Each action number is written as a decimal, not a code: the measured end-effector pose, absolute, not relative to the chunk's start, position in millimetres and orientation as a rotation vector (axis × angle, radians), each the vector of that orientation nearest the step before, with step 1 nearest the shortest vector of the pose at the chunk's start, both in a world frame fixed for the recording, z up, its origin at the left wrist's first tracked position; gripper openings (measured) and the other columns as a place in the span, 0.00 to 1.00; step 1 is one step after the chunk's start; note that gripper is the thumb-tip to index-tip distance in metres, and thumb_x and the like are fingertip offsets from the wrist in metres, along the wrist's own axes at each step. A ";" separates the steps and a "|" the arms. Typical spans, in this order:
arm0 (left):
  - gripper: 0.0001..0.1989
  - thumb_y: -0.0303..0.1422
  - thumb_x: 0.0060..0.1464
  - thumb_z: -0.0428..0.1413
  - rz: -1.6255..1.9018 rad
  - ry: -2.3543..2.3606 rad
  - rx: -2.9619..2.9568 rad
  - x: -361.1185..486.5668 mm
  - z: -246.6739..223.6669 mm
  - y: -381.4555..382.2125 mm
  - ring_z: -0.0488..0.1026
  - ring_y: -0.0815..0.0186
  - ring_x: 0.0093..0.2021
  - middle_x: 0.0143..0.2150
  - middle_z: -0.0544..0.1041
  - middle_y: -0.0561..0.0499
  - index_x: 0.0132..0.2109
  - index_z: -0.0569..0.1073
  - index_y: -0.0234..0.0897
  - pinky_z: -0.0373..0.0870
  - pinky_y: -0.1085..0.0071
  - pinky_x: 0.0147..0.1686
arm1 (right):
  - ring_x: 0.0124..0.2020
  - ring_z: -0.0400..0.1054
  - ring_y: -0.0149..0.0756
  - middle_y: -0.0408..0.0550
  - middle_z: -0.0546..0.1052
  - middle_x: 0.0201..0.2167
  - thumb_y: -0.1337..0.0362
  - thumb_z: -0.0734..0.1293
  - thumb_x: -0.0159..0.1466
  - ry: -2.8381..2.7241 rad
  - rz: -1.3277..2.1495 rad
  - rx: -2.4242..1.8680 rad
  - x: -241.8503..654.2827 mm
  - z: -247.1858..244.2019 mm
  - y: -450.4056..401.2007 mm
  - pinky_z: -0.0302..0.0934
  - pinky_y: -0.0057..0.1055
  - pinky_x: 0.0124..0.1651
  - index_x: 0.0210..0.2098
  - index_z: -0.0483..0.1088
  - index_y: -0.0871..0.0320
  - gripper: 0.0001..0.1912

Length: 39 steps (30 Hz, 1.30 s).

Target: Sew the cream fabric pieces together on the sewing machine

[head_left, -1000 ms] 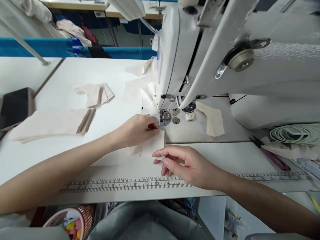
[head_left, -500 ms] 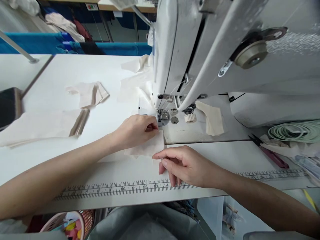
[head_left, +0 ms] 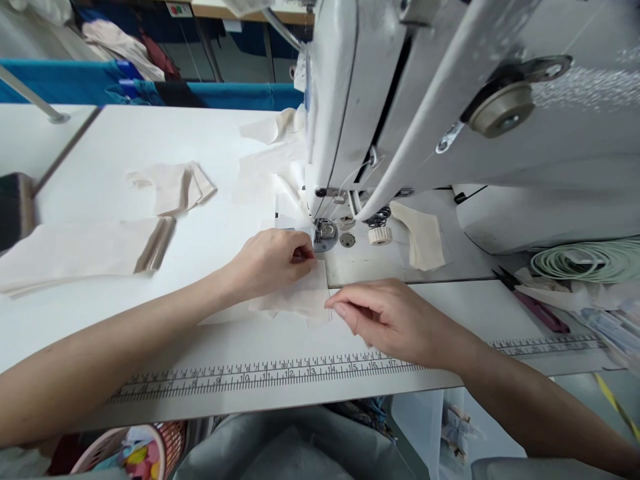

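Observation:
A small cream fabric piece point(head_left: 305, 297) lies on the white table just in front of the sewing machine's needle plate point(head_left: 326, 235). Closed in a pinch, my left hand point(head_left: 275, 261) grips the fabric's far edge close beside the presser foot. My right hand point(head_left: 387, 317) is at the fabric's right edge, thumb and forefinger together on it and the other fingers curled under. The sewing machine point(head_left: 345, 100) stands over the far side of the work.
Stacked cream fabric strips point(head_left: 90, 247) and a folded cream piece point(head_left: 180, 187) lie at left. A cream scrap point(head_left: 423, 233) is right of the needle. Thread snips point(head_left: 537, 307) and coiled green cord point(head_left: 590, 260) sit at far right. A printed ruler point(head_left: 280, 373) runs along the front edge.
My right hand has shifted slightly right and up, its fingers drawing together from a looser spread into a pinch at the fabric's edge. My left hand stays in place.

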<state>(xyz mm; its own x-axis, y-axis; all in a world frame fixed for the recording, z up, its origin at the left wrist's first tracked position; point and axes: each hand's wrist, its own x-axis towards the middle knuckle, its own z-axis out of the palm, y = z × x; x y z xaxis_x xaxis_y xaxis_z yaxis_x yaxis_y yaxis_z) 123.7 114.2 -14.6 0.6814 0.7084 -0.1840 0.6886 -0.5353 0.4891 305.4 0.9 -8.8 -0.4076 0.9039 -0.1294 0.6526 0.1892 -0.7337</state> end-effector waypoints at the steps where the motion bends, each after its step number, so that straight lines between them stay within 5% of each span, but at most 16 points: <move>1: 0.08 0.34 0.54 0.52 0.048 1.078 2.362 124.0 -14.4 114.0 0.71 0.67 0.28 0.31 0.78 0.52 0.34 0.74 0.37 0.63 0.73 0.29 | 0.25 0.67 0.28 0.43 0.75 0.25 0.64 0.56 0.69 -2.170 0.897 -1.491 306.6 -10.3 1.4 0.57 0.27 0.28 0.39 0.74 0.58 0.15; 5: 0.08 0.34 0.54 0.52 0.039 1.098 2.347 125.1 -13.9 113.0 0.72 0.67 0.29 0.30 0.78 0.53 0.34 0.74 0.37 0.63 0.72 0.29 | 0.33 0.70 0.32 0.48 0.78 0.35 0.66 0.55 0.70 -2.260 0.390 -1.552 307.8 -21.3 3.4 0.58 0.27 0.32 0.43 0.73 0.59 0.16; 13: 0.07 0.33 0.54 0.53 0.059 1.102 2.328 125.6 -15.1 112.3 0.72 0.66 0.30 0.31 0.78 0.53 0.34 0.75 0.36 0.63 0.72 0.29 | 0.24 0.62 0.27 0.48 0.74 0.34 0.64 0.52 0.72 -2.455 -0.033 -1.585 301.9 -30.7 5.1 0.52 0.27 0.25 0.54 0.69 0.64 0.20; 32: 0.09 0.35 0.55 0.51 -0.007 1.093 2.415 123.8 -14.0 113.1 0.73 0.65 0.31 0.32 0.78 0.52 0.37 0.74 0.38 0.63 0.72 0.30 | 0.27 0.63 0.31 0.48 0.71 0.36 0.61 0.56 0.70 -2.630 -0.230 -1.634 289.6 -30.4 2.7 0.55 0.31 0.27 0.56 0.68 0.62 0.19; 39: 0.18 0.48 0.54 0.51 -0.206 1.042 2.454 90.5 3.3 134.1 0.72 0.66 0.29 0.37 0.78 0.52 0.44 0.72 0.42 0.60 0.73 0.28 | 0.26 0.63 0.29 0.50 0.72 0.37 0.61 0.53 0.72 -2.653 -0.239 -1.667 287.2 -30.3 5.2 0.52 0.30 0.24 0.60 0.64 0.63 0.22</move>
